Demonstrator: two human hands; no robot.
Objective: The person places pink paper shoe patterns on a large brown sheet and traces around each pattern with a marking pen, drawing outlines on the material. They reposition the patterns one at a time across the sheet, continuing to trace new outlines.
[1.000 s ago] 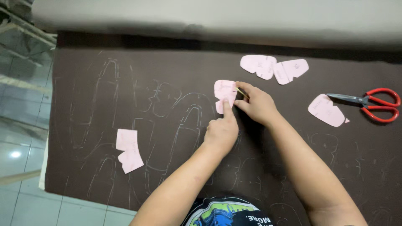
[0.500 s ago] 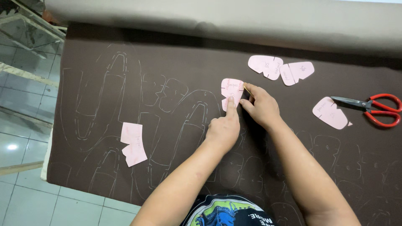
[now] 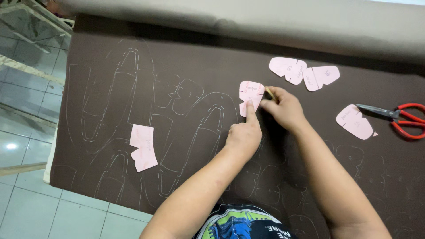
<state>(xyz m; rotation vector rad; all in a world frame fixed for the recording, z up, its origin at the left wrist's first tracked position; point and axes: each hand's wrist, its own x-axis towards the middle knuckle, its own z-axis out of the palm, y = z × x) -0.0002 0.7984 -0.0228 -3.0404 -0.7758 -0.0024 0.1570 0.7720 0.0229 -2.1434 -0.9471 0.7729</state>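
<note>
From the head camera, the big dark brown sheet of cloth [image 3: 221, 132] lies flat and already has many thin white outlines drawn on it, mostly on its left and middle. Some bare cloth shows at the far right, so it looks like a good part of the drawing is done, with more room left.

The left hand [image 3: 244, 135] presses one pointing finger down on a small pink paper pattern piece [image 3: 250, 96], the other fingers curled. The right hand [image 3: 285, 108] pinches a thin yellowish marking stick [image 3: 269, 93] right at the piece's edge.

No boxes, bowls or other containers show. Other pink pieces and red-handled scissors [image 3: 398, 117] lie loose.
</note>
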